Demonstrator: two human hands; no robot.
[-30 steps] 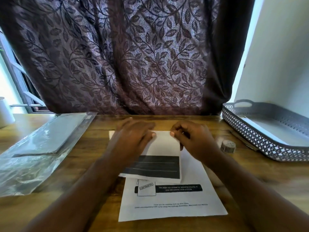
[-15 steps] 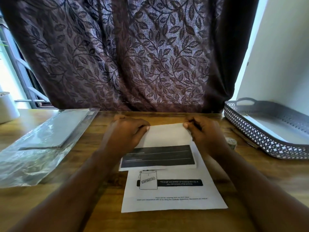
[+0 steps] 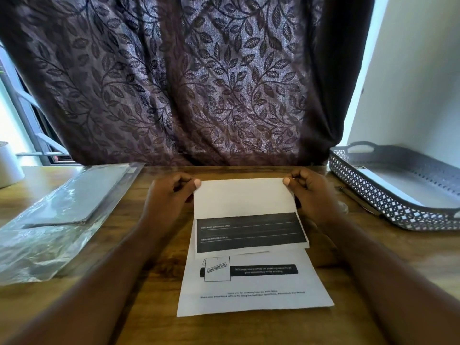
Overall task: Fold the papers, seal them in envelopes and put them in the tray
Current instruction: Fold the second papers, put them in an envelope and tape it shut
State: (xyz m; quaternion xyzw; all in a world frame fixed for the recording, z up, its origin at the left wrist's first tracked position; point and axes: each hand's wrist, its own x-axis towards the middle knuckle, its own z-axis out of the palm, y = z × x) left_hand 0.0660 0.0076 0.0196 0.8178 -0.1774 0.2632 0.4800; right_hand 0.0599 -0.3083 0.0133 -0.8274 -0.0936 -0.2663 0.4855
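Pinched by both hands [image 3: 171, 197] [image 3: 308, 192]: paper [image 3: 249, 220], "CONFIDENTIAL" sheet [image 3: 254, 290] beneath.

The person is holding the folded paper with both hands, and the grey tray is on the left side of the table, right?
Not quite. The head view shows the grey tray on the right side. Both the left hand and right hand do hold the folded paper.

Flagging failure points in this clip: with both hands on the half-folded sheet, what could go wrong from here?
1. The left hand and right hand pinch only the far corners of the folded paper; its near edge already sits skewed, so the crease may set crooked.
2. It lies on the second sheet, which could shift along with it.
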